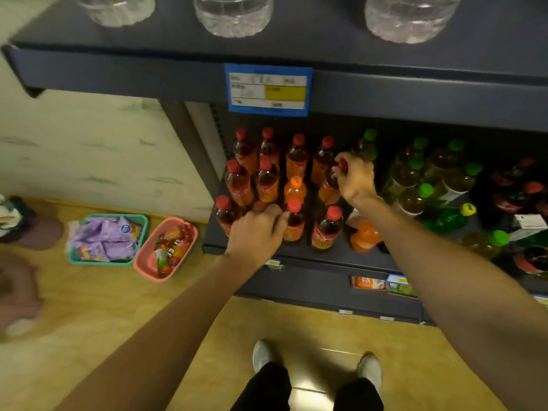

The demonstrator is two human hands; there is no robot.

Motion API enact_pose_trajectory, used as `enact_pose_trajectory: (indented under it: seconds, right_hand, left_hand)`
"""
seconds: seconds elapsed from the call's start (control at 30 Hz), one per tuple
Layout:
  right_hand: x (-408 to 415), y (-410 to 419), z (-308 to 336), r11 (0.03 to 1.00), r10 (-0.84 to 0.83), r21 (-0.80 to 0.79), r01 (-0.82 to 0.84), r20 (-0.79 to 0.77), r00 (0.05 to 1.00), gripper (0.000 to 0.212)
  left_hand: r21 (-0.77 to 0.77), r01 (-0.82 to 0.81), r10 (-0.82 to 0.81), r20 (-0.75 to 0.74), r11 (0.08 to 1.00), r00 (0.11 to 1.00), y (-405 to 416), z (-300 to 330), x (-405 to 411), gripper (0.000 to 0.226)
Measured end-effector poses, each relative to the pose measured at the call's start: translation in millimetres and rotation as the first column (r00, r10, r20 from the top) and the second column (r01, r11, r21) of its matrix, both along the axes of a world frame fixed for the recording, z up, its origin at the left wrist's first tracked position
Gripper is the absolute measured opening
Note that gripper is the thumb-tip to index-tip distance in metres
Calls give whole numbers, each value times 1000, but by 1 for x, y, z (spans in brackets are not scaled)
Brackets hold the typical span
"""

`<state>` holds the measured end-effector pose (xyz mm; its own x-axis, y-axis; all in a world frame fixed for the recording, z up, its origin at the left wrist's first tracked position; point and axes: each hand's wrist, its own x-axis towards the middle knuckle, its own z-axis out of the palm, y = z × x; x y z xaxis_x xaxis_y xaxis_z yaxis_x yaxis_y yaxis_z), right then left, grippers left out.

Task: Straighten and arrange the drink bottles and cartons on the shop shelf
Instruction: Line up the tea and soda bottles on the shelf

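Several red-capped tea bottles (298,157) stand in rows at the left of the dark middle shelf (299,253). My left hand (255,232) closes over a red-capped bottle (260,205) in the front row, mostly hiding it. My right hand (354,176) grips the neck of another red-capped bottle (331,186) further back. Among the red ones stands an orange-capped bottle (295,189). An orange bottle (364,234) lies tipped at the front. Green-capped bottles (415,194) fill the right side.
Clear water bottles (234,14) stand on the upper shelf above a blue price tag (268,89). Dark cola bottles (517,192) sit far right. On the floor at left are a teal basket (139,221) of snacks and a pink basket (142,259). My shoes (262,354) are below.
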<state>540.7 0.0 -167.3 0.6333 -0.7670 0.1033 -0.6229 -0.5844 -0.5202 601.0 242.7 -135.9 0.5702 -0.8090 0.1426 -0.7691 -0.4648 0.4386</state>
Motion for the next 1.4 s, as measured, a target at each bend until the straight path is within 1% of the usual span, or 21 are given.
enact_pose_trajectory:
  seconds: [0.07, 0.17, 0.3, 0.43, 0.57, 0.63, 0.77, 0.83, 1.0, 1.27, 1.4]
  right_hand:
    - [5, 1, -7, 1000, -6, 1, 6, -19, 1000, 22]
    - [8, 2, -14, 1000, -18, 5, 18, -9, 1000, 19]
    - [7, 3, -22, 999, -3, 36, 4, -16, 1000, 19]
    - [5, 1, -33, 997, 27, 76, -23, -47, 999, 20]
    - [4, -3, -42, 996, 22, 90, -21, -12, 1000, 25]
    - [3, -3, -41, 995, 26, 102, -23, -25, 999, 27]
    - [-1, -1, -29, 989, 46, 142, -39, -50, 998, 43]
    - [-6, 0, -23, 986, 67, 154, -61, -33, 997, 47]
    - [-29, 12, -4, 994, 55, 88, -59, 45, 997, 41]
    - [-67, 28, 12, 997, 75, 7, -76, 116, 990, 35]
    - [-80, 36, 18, 996, 90, -40, -85, 147, 985, 34]
  left_hand:
    - [-25, 0, 0, -15, 1000, 1000, 1, -1, 2, 31]
    - [-54, 12, -14, -36, 998, 999, -1, 2, 4, 36]
    - [-92, 6, -10, -49, 996, 999, 1, 0, 2, 29]
    - [-66, -14, 10, -56, 998, 998, 5, -4, 0, 27]
    - [-50, -58, 55, -62, 997, 997, 11, -5, -3, 24]
    - [-45, -83, 80, -73, 996, 994, 14, -4, -7, 24]
    - [-17, -89, 87, -93, 996, 992, 15, -1, -12, 25]
    - [-16, -88, 86, -90, 996, 992, 14, 0, -12, 25]
    - [-53, -71, 66, -88, 996, 994, 8, -3, -8, 26]
    - [-61, -49, 41, -124, 997, 991, -15, -4, -9, 24]
    - [-51, -42, 35, -131, 998, 991, -33, 0, 7, 23]
